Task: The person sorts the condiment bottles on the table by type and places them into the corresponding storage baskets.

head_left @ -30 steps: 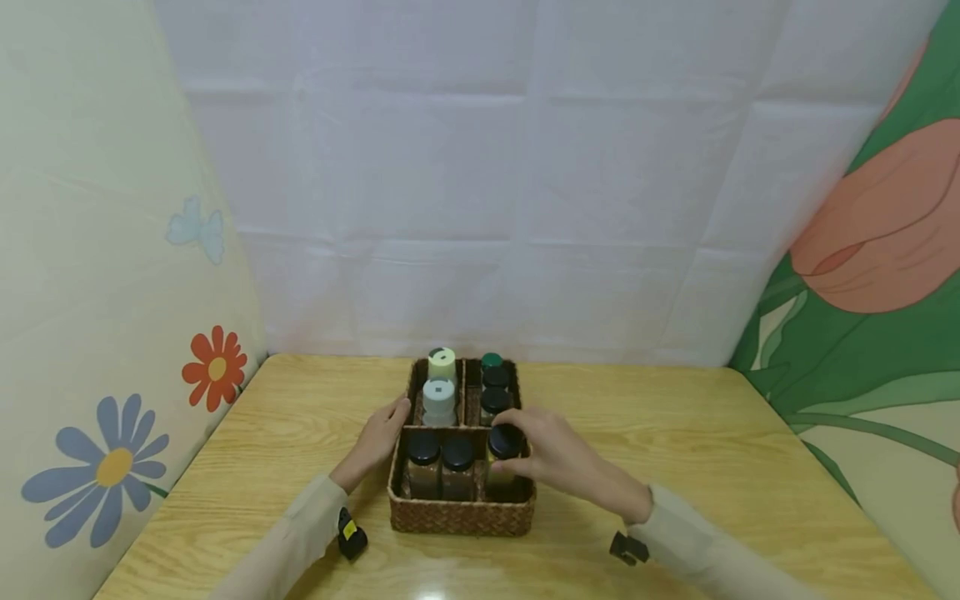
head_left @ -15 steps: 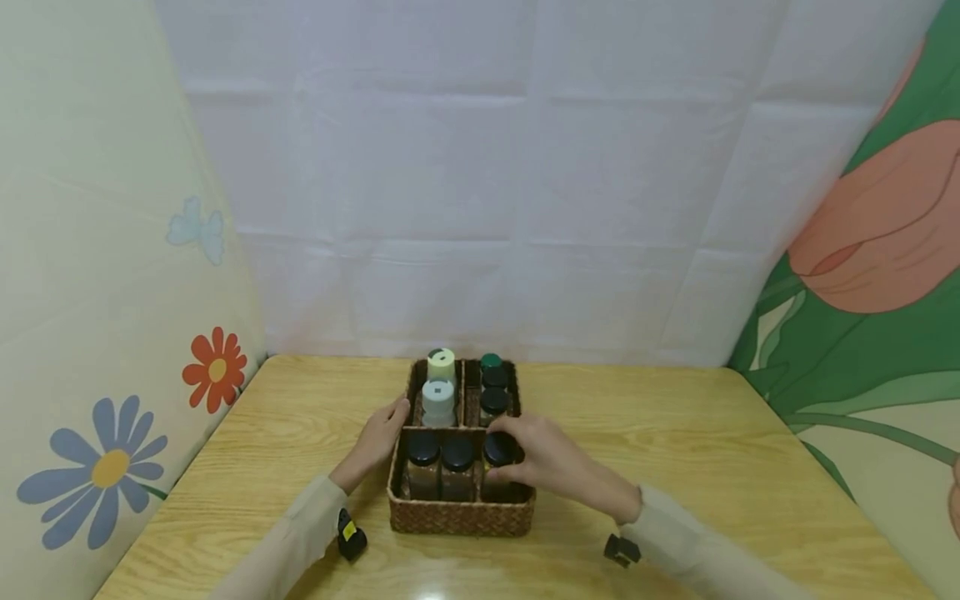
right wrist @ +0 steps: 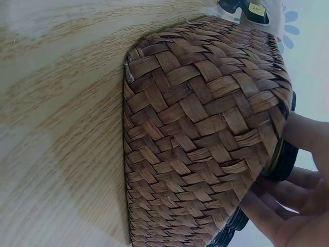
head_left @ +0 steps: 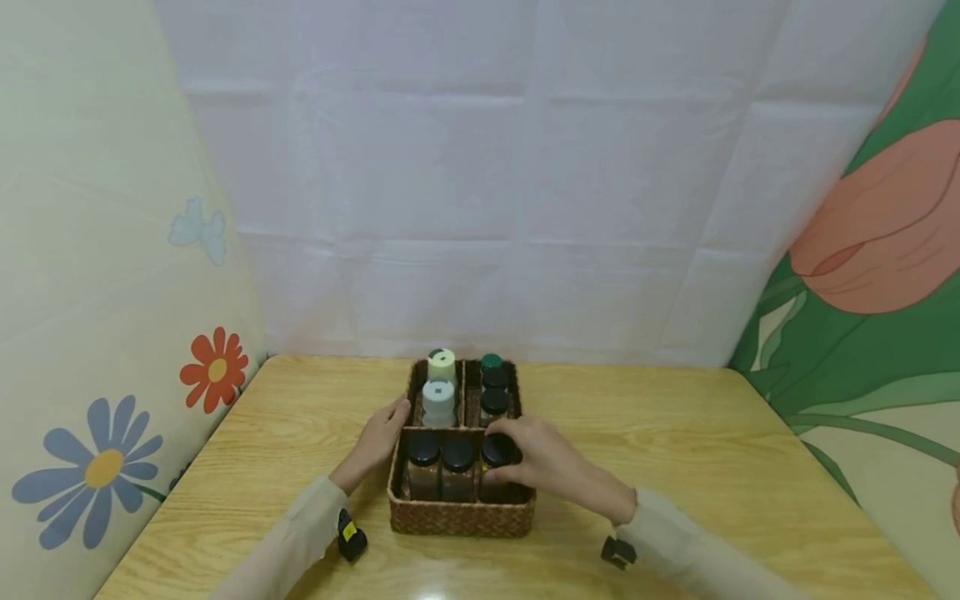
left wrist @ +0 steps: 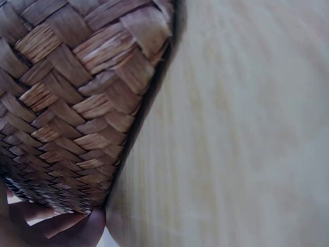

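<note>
A brown woven basket with three compartments stands on the table. Its front compartment bears three black-lidded jars in a row, the left jar, the middle jar and the right jar. From the right, my right hand pinches the right jar at its lid between thumb and fingers. The right wrist view has that hand at the rim by the black lid, beyond the woven wall. My left hand rests against the basket's left side; its fingers touch the weave low in the left wrist view.
In the back left compartment are a white-capped bottle and a pale yellow-capped one. Black-lidded jars and a green-capped container fill the back right one. Wooden table surrounds the basket, with a white cloth behind.
My right hand has moved slightly left and down with the right jar, which now sits lower and closer to the middle jar. The left hand and the basket stay put.
</note>
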The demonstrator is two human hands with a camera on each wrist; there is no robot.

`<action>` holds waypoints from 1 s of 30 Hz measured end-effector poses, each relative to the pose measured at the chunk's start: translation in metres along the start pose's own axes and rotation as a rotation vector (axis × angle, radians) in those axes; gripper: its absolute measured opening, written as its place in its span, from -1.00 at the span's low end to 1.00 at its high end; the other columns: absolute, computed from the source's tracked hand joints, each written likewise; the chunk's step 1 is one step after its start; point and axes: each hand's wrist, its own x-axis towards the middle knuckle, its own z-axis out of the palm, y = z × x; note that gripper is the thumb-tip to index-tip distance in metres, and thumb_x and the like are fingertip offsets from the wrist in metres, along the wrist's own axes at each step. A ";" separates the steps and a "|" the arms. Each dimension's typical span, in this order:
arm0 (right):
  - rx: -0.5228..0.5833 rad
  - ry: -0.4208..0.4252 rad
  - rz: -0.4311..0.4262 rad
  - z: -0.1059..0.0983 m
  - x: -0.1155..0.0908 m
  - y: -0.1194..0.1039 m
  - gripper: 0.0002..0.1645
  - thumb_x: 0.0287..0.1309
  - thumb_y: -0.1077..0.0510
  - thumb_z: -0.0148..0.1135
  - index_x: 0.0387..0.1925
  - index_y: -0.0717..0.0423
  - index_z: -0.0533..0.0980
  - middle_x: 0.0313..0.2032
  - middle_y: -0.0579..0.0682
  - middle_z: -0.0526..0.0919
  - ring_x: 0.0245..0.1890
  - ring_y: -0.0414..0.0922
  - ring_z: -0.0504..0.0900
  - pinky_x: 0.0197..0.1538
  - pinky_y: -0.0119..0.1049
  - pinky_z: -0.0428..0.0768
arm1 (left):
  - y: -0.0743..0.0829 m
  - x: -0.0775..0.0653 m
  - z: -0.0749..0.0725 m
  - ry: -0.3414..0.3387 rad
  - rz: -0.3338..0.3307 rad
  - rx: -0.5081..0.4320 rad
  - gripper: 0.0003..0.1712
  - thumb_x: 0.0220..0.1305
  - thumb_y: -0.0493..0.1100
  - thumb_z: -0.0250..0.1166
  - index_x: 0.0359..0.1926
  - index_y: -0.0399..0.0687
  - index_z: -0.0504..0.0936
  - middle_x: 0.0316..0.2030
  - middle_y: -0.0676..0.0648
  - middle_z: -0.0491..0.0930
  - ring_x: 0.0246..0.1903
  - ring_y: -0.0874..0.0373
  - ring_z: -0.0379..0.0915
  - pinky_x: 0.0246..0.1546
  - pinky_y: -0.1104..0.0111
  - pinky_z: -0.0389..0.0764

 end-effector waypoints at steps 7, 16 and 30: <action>0.003 -0.027 0.026 0.002 0.001 0.000 -0.34 -0.03 -0.01 0.57 0.04 0.26 0.56 -0.24 0.03 0.68 -0.33 -0.18 0.61 -0.34 -0.41 0.60 | -0.001 -0.001 0.002 -0.008 -0.005 -0.007 -0.33 0.63 0.01 -0.18 0.42 -0.50 0.17 0.40 -0.40 0.17 0.41 -0.29 0.04 0.39 -0.08 0.10; 0.020 -0.051 0.028 0.001 0.005 0.001 -0.36 -0.02 0.05 0.57 0.05 0.28 0.54 -0.20 0.07 0.68 -0.29 -0.12 0.64 -0.31 -0.38 0.63 | -0.003 0.001 0.000 -0.007 -0.007 -0.004 -0.32 0.63 0.04 -0.20 0.44 -0.48 0.16 0.41 -0.40 0.16 0.40 -0.29 0.04 0.39 -0.09 0.11; 0.025 -0.045 0.024 0.003 0.005 0.002 -0.37 -0.01 0.08 0.56 0.05 0.28 0.55 -0.20 0.06 0.69 -0.29 -0.14 0.64 -0.29 -0.36 0.62 | -0.004 0.002 0.000 0.000 0.001 -0.003 -0.31 0.62 0.04 -0.17 0.43 -0.47 0.18 0.39 -0.40 0.19 0.40 -0.29 0.07 0.38 -0.08 0.13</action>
